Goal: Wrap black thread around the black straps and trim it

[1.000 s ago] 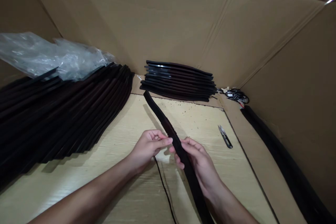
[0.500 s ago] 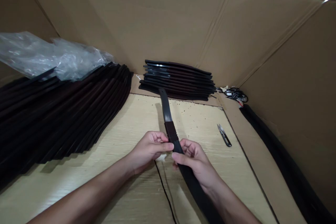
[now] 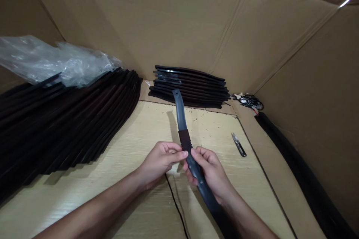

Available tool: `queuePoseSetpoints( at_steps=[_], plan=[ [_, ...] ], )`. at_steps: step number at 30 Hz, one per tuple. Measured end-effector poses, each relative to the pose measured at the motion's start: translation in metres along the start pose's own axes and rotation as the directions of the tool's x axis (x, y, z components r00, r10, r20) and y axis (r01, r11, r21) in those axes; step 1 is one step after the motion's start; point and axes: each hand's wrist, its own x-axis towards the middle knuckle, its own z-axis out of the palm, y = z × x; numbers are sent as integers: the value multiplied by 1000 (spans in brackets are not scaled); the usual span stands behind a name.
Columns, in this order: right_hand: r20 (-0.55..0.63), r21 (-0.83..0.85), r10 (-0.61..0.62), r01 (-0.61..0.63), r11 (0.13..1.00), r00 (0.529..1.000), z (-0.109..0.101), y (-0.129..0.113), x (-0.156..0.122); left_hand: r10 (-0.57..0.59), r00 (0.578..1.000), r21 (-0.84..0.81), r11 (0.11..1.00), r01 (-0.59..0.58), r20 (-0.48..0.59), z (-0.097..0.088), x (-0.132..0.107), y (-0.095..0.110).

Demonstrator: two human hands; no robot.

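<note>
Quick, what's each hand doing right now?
Left hand: fingers closed, pinching the black strip.
Right hand: closed, holding the strip.
</note>
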Motion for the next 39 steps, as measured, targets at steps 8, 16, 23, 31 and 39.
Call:
queuePoseSetpoints(
  at_steps=[8, 16, 23, 31, 39],
  plan=[
    [-34, -85, 24, -27, 996, 999, 0, 1, -2, 37, 995, 32, 999, -35, -88, -1, -1, -2],
    [-44, -120, 71, -76, 990, 997, 5, -2, -5, 61, 993, 27, 998, -58, -101, 1, -4, -2],
    [-35, -60, 68, -70, 996, 997, 3, 1, -4, 36, 993, 9, 999, -35, -116, -1, -3, 3],
    [9, 145, 46, -47, 988, 999, 2, -6, -3, 81, 982, -21, 996, -85, -170, -3, 1, 2],
    [11, 244, 149, -147, 959, 989, 0, 2, -5, 126, 987, -49, 990, -131, -99, -1, 0, -2]
  ],
)
